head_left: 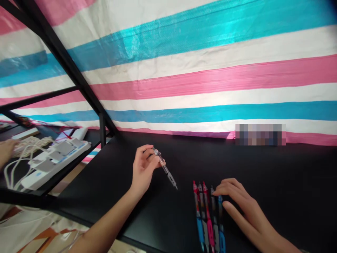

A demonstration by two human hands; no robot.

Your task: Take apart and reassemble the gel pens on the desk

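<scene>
My left hand (144,165) pinches a clear pen with a grey grip (166,170), holding it above the black table with its tip slanting down to the right. Several pens lie side by side near the front of the table: a red-topped pen with a blue grip (199,225), a pink pen (210,228), a blue pen (222,235) and grey-gripped ones (216,230). My right hand (242,207) is at the upper right of this row, fingers apart, with a fingertip at the top of a grey-gripped pen. Whether it touches that pen I cannot tell.
The black table (158,221) meets a striped plastic sheet (210,77) at the back. A black metal frame (86,98) rises on the left. Beyond it lie a white power strip (56,163), tangled cables (26,151) and another person's hand (7,151). A blurred-out patch (260,134) sits at the back.
</scene>
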